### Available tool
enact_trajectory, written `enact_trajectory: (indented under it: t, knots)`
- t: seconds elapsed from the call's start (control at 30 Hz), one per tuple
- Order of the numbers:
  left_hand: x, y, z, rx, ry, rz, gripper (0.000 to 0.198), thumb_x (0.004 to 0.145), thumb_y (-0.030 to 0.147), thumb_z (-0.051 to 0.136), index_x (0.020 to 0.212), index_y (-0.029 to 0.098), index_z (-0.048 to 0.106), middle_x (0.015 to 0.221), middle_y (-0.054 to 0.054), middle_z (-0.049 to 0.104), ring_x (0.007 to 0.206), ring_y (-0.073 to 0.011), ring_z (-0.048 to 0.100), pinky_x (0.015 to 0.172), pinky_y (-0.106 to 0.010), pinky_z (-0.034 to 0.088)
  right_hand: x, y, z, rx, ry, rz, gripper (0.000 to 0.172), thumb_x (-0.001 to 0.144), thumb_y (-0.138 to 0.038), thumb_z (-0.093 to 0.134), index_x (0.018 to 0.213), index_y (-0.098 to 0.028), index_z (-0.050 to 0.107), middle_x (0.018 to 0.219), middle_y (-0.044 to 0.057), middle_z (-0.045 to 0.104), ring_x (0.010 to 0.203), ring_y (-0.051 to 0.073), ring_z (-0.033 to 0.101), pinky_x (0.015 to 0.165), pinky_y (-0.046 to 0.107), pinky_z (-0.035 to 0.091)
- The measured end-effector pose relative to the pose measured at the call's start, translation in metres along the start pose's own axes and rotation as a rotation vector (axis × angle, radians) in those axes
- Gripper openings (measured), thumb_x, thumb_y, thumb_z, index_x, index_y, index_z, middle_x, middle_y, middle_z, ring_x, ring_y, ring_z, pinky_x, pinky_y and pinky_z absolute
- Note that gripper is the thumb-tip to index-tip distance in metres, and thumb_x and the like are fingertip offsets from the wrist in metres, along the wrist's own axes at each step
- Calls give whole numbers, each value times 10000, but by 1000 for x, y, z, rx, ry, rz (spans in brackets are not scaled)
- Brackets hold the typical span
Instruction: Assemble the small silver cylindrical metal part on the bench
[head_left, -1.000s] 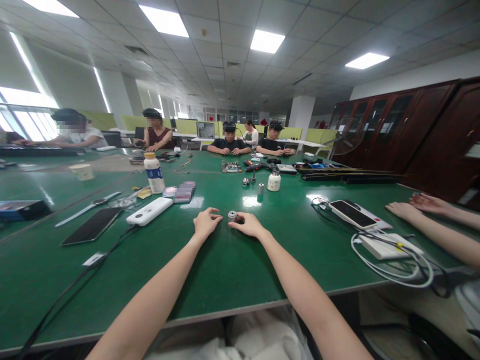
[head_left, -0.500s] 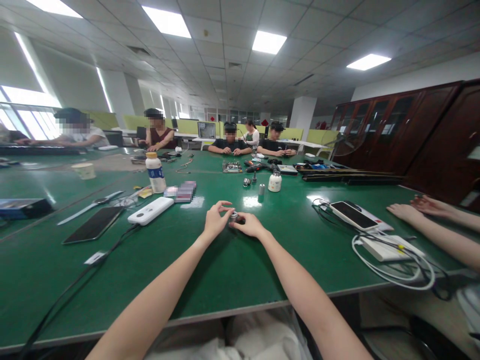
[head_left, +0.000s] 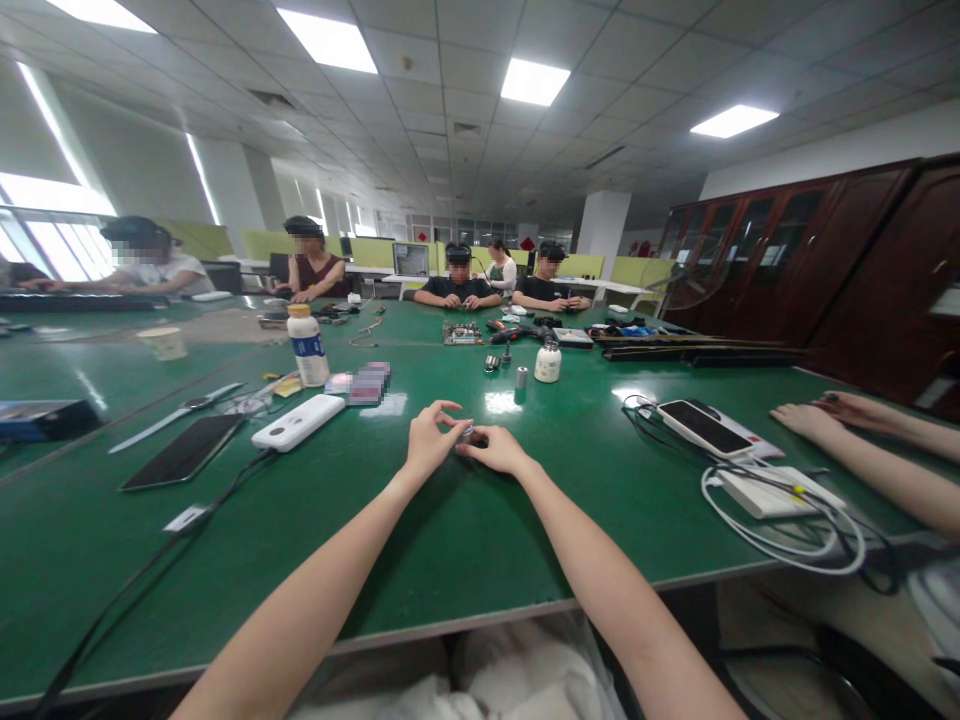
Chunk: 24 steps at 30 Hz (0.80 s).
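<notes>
Between my two hands is a small silvery metal cylinder point(head_left: 466, 432), mostly covered by fingers, close to the green tabletop. My left hand point(head_left: 431, 438) is at its left, thumb against the upper part and index finger arched above. My right hand point(head_left: 499, 451) curls around it from the right, thumb on the near side. Farther out, a second metal cylinder point(head_left: 521, 377) stands upright on the table. Small metal parts point(head_left: 492, 364) and a dark fitting point(head_left: 507, 352) sit just behind it, left of a white round jar point(head_left: 548, 363).
On the left are a white power bank point(head_left: 298, 423) with a black cable, a dark tablet point(head_left: 182, 452) and a bottle point(head_left: 307, 347). Phones point(head_left: 705, 428) and a cabled white box point(head_left: 780, 490) lie right, near another person's hands point(head_left: 806, 418). Other people sit across the table.
The view has shifted slightly. My hands stay around the metal cylinder, which seems slightly tilted now and its top shows less.
</notes>
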<state>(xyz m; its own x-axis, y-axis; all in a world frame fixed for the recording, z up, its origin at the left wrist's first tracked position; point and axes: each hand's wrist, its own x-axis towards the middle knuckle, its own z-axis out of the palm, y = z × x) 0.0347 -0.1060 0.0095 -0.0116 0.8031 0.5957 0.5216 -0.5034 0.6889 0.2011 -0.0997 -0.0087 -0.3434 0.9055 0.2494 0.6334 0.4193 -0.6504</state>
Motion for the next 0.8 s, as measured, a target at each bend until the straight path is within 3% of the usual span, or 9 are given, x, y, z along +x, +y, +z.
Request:
enact_trajectory:
  t: [0.13,0.23,0.4,0.63,0.73,0.8]
  knots:
    - [1,3,-1,48,50,21,288,764,386,721,991,233,634,775,-27,771,947,-269,709,929,-427,480,0,-1,-1,-10,-10,3,279,829,-464,685,955,-223,744,898,29,743,832,204,665,748,286,467]
    - [0,5,0,14,3,51,299,782,336,700,1050,232,618,888,-48,786,1018,-263,695,963,-436,470,0,0,0,-9,-12,-8,278,832,-463,680,945,-217,743,899,30,743,837,201,665,750,282,468]
    - [-2,4,2,-56,-80,-5,300,777,284,676,1066,230,617,887,-42,785,965,-246,724,917,-407,515,2,3,1,-12,-8,1,282,826,-466,687,938,-214,744,891,29,744,847,203,668,749,280,471]
    - [2,0,1,26,73,37,230,803,335,678,1001,232,621,862,-53,787,974,-254,717,940,-407,495,1,1,1,-3,-8,4,279,826,-467,684,969,-236,750,917,23,753,858,212,677,770,289,477]
    - [4,-12,-5,126,83,-32,230,812,319,666,1020,231,624,896,-68,792,1035,-267,699,953,-418,476,0,0,1,6,-2,1,280,823,-461,690,989,-243,749,946,21,754,887,217,680,805,296,479]
    - [5,-22,-10,201,5,-151,231,782,300,688,1002,248,637,865,-54,796,1048,-281,696,939,-433,477,0,-1,0,10,-4,0,287,826,-465,688,1003,-247,748,955,19,754,889,215,680,812,297,481]
